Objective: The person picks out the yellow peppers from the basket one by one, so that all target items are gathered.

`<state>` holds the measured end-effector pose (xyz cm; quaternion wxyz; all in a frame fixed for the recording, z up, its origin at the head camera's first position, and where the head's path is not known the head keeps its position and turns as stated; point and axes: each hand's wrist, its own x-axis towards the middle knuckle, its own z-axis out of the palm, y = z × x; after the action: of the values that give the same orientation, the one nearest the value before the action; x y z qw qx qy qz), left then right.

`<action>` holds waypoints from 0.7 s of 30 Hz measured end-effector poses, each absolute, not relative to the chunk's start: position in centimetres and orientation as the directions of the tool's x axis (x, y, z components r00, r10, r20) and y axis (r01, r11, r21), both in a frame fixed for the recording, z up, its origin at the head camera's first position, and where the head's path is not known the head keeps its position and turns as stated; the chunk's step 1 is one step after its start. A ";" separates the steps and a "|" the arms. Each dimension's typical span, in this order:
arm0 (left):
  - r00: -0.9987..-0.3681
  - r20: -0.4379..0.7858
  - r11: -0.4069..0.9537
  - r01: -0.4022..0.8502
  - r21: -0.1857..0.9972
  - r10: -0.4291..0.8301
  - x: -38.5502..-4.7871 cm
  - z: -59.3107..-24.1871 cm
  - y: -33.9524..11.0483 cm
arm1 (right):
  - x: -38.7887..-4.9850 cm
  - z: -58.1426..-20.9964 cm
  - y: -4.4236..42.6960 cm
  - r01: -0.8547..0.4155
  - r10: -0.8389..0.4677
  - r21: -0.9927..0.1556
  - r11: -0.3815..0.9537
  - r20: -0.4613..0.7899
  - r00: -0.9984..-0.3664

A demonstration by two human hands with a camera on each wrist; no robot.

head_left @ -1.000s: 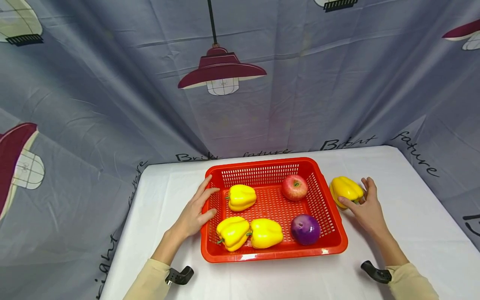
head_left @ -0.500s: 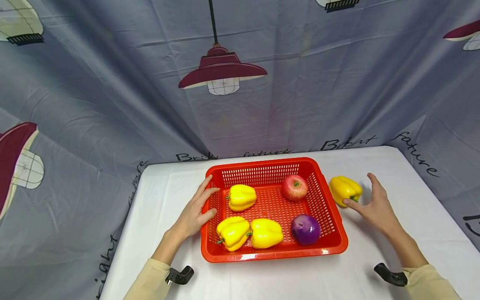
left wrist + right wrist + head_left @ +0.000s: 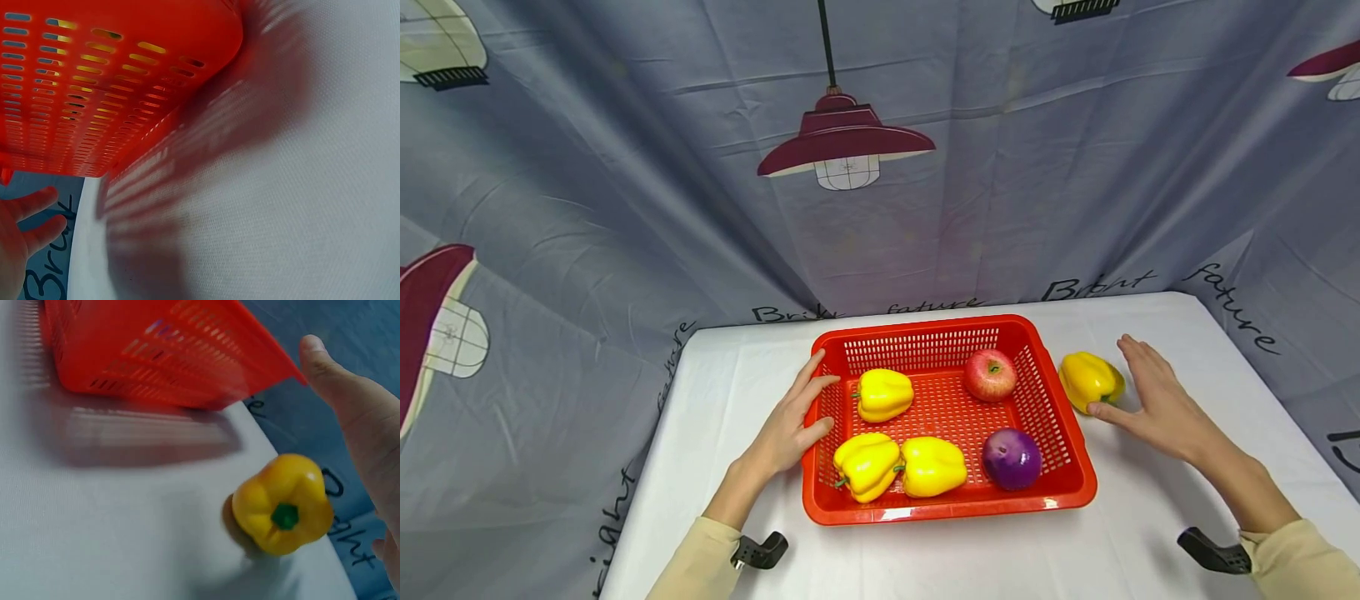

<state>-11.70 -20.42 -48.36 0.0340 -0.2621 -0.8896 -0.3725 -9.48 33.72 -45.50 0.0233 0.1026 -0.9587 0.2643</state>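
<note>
The loose pepper [image 3: 1088,379] rests on the white table [image 3: 985,554] right of centre in the head view, beside the basket [image 3: 951,516] but apart from it, as the right wrist view shows. The right hand [image 3: 1165,400] hovers around it with thumb and fingers spread apart, gripping nothing; that wide spread probably leaves room for the pepper between them. At the basket's left side, the left hand [image 3: 786,425] lies over the rim, fingers parted rather than curled, likely there to steady it; whether they press, I cannot tell. Inside, one pepper [image 3: 883,395] sits toward the upper left, a second pepper [image 3: 867,467] and a third pepper [image 3: 933,467] side by side at lower left, perhaps roughly grouped by kind, with the apple [image 3: 989,375] at upper right and the purple fruit [image 3: 1012,458] at lower right. Compared with half a second earlier, the right forearm has swung toward the right edge of the frame and its fingers have tipped leftward; the left hand, basket, its contents and the loose pepper look unchanged.
</note>
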 end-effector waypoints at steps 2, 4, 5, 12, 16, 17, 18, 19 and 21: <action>-0.860 0.255 0.586 0.493 0.644 0.443 -11.7 -48.3 -20.4 | -9.5 -44.9 33.4 -0.218 -0.202 -0.482 0.848 0.085 -0.976; -0.860 0.253 0.587 0.492 0.643 0.443 -11.7 -48.4 -20.5 | -9.6 -44.4 33.1 -0.224 -0.214 -0.465 0.857 0.075 -0.974; -0.860 0.253 0.588 0.492 0.642 0.443 -11.7 -48.4 -20.5 | -9.6 -44.1 32.9 -0.227 -0.219 -0.458 0.860 0.071 -0.973; -0.856 0.260 0.590 0.500 0.633 0.446 -11.7 -48.3 -20.5 | -10.3 -42.2 31.4 -0.296 -0.286 -0.426 0.855 0.088 -0.954; -0.859 0.253 0.593 0.495 0.635 0.446 -11.7 -48.2 -20.5 | -11.0 -41.2 30.4 -0.304 -0.299 -0.412 0.859 0.078 -0.951; -0.860 0.251 0.595 0.493 0.635 0.445 -11.7 -48.2 -20.5 | -11.1 -41.1 30.1 -0.304 -0.301 -0.409 0.861 0.073 -0.951; -0.861 0.248 0.597 0.490 0.635 0.444 -11.7 -48.2 -20.5 | -11.2 -40.9 29.8 -0.304 -0.304 -0.405 0.862 0.067 -0.950; -0.863 0.244 0.598 0.486 0.637 0.442 -11.6 -48.2 -20.5 | -11.3 -40.7 29.5 -0.306 -0.309 -0.401 0.863 0.060 -0.949; -0.864 0.243 0.600 0.485 0.636 0.441 -11.6 -48.2 -20.4 | -11.5 -40.5 28.9 -0.320 -0.326 -0.396 0.861 0.054 -0.944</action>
<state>-11.63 -20.44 -48.19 0.0304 -0.2590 -0.8939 -0.3647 -11.49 28.86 -40.48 -0.0072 0.1673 -0.9646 0.2038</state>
